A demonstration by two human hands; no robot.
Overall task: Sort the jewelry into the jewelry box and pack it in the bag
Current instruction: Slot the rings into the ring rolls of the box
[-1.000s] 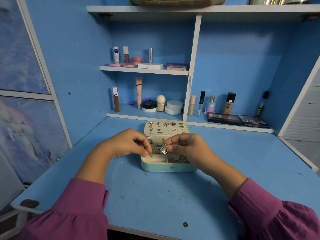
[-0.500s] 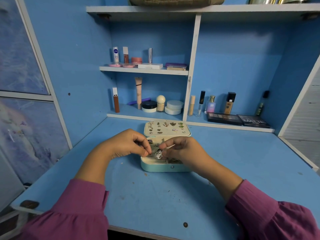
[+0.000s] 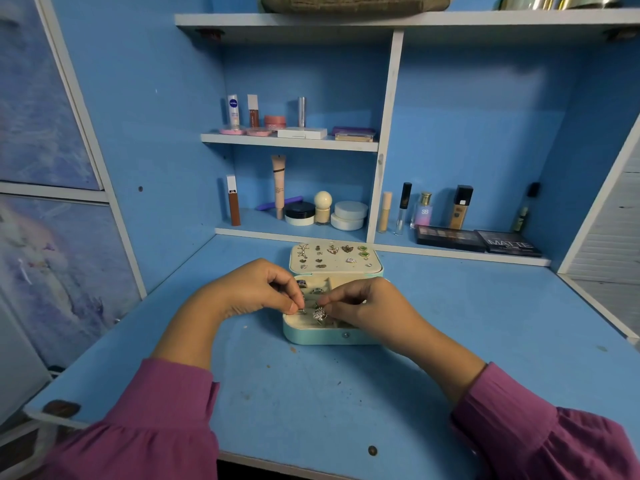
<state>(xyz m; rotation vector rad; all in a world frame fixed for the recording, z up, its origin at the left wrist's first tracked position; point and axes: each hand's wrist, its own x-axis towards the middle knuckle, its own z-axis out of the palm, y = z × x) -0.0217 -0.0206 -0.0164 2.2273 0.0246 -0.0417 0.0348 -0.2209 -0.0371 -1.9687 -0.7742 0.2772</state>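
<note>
Working over an open jewelry box point(image 3: 313, 336) at the centre of the frame, a person in purple sleeves point(image 3: 162, 410) brings both hands together above its lower tray. The left hand point(image 3: 247, 292) has its fingers point(image 3: 292, 306) curled and pinched on a small metal piece point(image 3: 302, 310) at the tray's left edge; what that piece is cannot be told at this size. The right hand point(image 3: 360, 304) pinches a silver ornament point(image 3: 319, 314), thumb and forefinger clamped on its upper edge, so that it sits just over the front compartments, between the two hands. The ornament is too small to give a clear long axis.

The box is pale teal with a cream lining and stands on the blue counter point(image 3: 311, 403), its long side running left to right across the frame, its snap stud point(image 3: 345, 335) facing the viewer. Its lid point(image 3: 334, 259) lies tipped back toward the top of the frame, carrying rows of earrings point(image 3: 333, 250) pinned to the cream panel. Rings point(image 3: 317, 291) sit in the slots at the tray's far side.

Behind, in the upper half of the frame, blue shelves point(image 3: 291, 142) hold cosmetics, with two dark eyeshadow palettes point(image 3: 478, 239) at right. A woven bag point(image 3: 353, 3) rests on the top shelf.
</note>
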